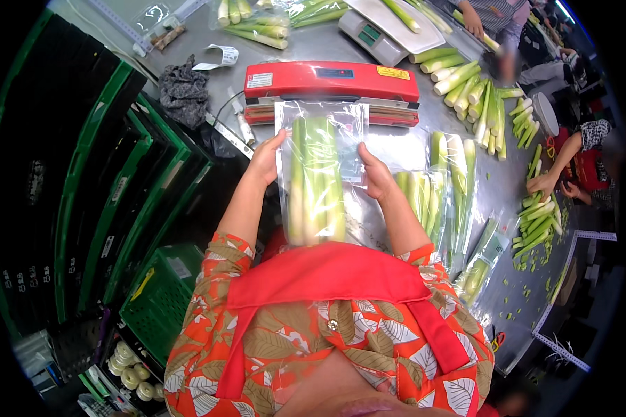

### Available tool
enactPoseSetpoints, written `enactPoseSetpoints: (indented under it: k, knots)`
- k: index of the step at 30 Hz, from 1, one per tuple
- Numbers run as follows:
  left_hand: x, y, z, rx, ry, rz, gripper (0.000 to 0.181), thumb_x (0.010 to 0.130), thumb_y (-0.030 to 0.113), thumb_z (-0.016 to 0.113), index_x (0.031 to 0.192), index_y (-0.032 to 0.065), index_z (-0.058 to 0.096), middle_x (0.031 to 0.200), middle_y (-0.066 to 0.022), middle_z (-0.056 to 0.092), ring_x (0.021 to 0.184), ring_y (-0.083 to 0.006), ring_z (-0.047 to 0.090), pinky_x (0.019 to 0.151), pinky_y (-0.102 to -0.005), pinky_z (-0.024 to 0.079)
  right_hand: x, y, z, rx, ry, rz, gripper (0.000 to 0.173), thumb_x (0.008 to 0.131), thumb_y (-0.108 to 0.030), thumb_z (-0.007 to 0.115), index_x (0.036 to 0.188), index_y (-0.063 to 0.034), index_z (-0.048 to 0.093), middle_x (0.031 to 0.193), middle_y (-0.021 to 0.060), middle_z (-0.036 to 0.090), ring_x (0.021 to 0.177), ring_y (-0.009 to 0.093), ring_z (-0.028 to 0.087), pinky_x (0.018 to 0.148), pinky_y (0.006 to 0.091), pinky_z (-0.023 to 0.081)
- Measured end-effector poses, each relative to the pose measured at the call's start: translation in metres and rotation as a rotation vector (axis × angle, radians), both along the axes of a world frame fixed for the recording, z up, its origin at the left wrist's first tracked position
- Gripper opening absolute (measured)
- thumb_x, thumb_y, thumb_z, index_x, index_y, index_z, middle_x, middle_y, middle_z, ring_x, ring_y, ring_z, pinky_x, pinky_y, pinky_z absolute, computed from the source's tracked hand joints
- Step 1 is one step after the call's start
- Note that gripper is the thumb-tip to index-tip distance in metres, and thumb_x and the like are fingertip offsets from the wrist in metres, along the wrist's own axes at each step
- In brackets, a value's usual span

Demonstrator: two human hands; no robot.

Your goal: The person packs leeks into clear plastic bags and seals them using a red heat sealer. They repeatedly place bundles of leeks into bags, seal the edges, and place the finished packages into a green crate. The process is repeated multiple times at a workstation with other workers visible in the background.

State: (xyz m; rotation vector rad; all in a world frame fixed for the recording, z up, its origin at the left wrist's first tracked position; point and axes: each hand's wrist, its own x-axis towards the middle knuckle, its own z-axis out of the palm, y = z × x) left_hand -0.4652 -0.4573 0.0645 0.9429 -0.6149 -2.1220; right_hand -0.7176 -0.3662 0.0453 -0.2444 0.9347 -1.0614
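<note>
A clear plastic bag (352, 140) packed with cut leek stalks (315, 182) is held up in front of my chest. My left hand (266, 159) grips its left edge near the top, thumb on the film. At the right edge, my right hand (376, 173) pinches the bag with the thumb raised. The bag's upper edge overlaps the front of a red vacuum sealer (331, 81) on the metal table. Part of the sealer's front strip is hidden behind the film.
Bagged leeks (422, 195) lie to my right, with loose leeks (464, 86) beyond. A weighing scale (370, 36) stands behind the sealer. Stacked black-and-green crates (99, 208) line the left side. A dark crumpled cloth (184, 91) sits near them. Co-workers' hands (542, 185) handle leeks at right.
</note>
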Motion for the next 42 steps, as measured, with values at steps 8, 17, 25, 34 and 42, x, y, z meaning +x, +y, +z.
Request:
enactPoseSetpoints:
  k: [8,17,25,34,42]
  knots:
    - [-0.008,-0.005,-0.017,0.116,0.109,-0.027,0.04,0.097,0.031,0.044,0.124,0.0031,0.051,0.117,-0.0115,0.059,0.106,-0.0237,0.058,0.093,-0.0389,0.046,-0.001,0.008,-0.003,0.05,-0.033,-0.03,0.051,0.093,-0.045,0.05,0.124,-0.0046,0.049,0.115,0.008,0.058,0.1,0.022,0.058,0.086,0.0383,0.048]
    - [-0.008,0.0,-0.015,0.196,0.1,0.005,0.039,0.097,0.03,0.044,0.125,0.0023,0.05,0.117,-0.0133,0.058,0.107,-0.0255,0.057,0.093,-0.0394,0.046,0.004,0.004,-0.009,0.084,-0.074,-0.05,0.049,0.094,-0.04,0.049,0.125,-0.0024,0.048,0.119,0.0106,0.056,0.104,0.023,0.056,0.09,0.0383,0.046]
    - [-0.012,-0.012,-0.032,0.278,0.095,-0.003,0.039,0.097,0.029,0.041,0.125,0.0027,0.05,0.117,-0.0144,0.059,0.106,-0.028,0.058,0.094,-0.0418,0.046,0.001,-0.002,-0.019,0.119,-0.015,-0.065,0.055,0.093,-0.043,0.049,0.129,-0.0006,0.045,0.126,0.0133,0.052,0.112,0.025,0.051,0.095,0.039,0.042]
    - [-0.026,-0.029,-0.018,0.218,0.125,-0.031,0.039,0.097,0.032,0.043,0.123,0.0033,0.052,0.115,-0.0142,0.059,0.106,-0.027,0.057,0.092,-0.0415,0.046,-0.01,-0.022,-0.012,0.055,-0.056,-0.041,0.059,0.093,-0.046,0.048,0.131,-0.0009,0.043,0.126,0.0145,0.052,0.113,0.026,0.051,0.096,0.0403,0.041]
    - [-0.022,-0.032,-0.024,0.154,0.097,-0.012,0.035,0.095,0.026,0.048,0.123,0.0055,0.053,0.116,-0.0103,0.06,0.105,-0.0231,0.058,0.09,-0.0375,0.047,-0.013,-0.026,-0.025,0.006,0.017,-0.019,0.075,0.092,-0.052,0.046,0.143,-0.0011,0.024,0.148,0.0143,0.025,0.132,0.025,0.03,0.107,0.0399,0.027]
